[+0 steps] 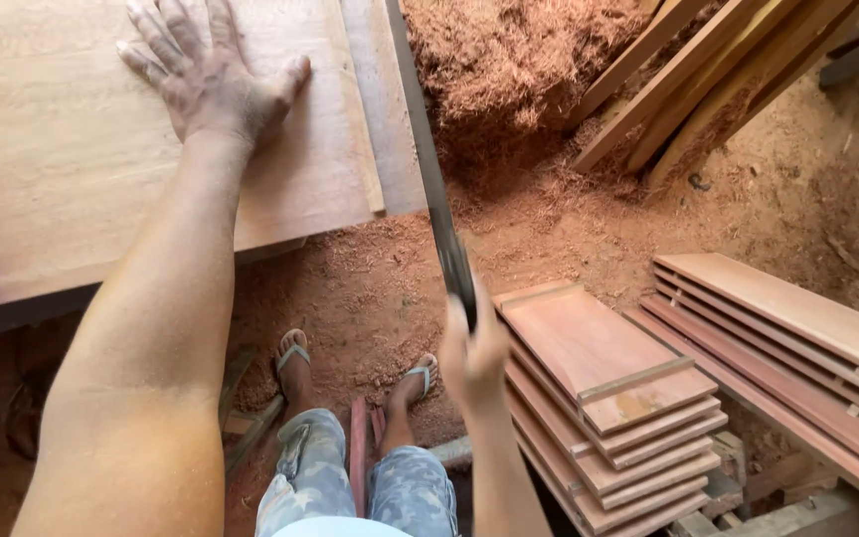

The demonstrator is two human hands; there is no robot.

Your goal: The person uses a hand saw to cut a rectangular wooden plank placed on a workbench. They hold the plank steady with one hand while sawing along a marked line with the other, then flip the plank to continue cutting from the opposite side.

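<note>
My left hand point(209, 75) lies flat with fingers spread on a wide pale wooden board point(42, 159) at the upper left. My right hand point(473, 360) grips the dark handle of a long narrow handsaw point(428, 164). Its blade runs up along the board's right edge, beside a thin strip of wood point(378, 109). The blade's far end leaves the top of the view. My feet in sandals point(295, 356) stand on sawdust below the board.
A mound of reddish sawdust point(509, 70) lies past the board. Long planks point(698, 80) lean at the upper right. A stack of short reddish panels point(608, 398) and a stack of longer boards point(797, 348) sit at the right.
</note>
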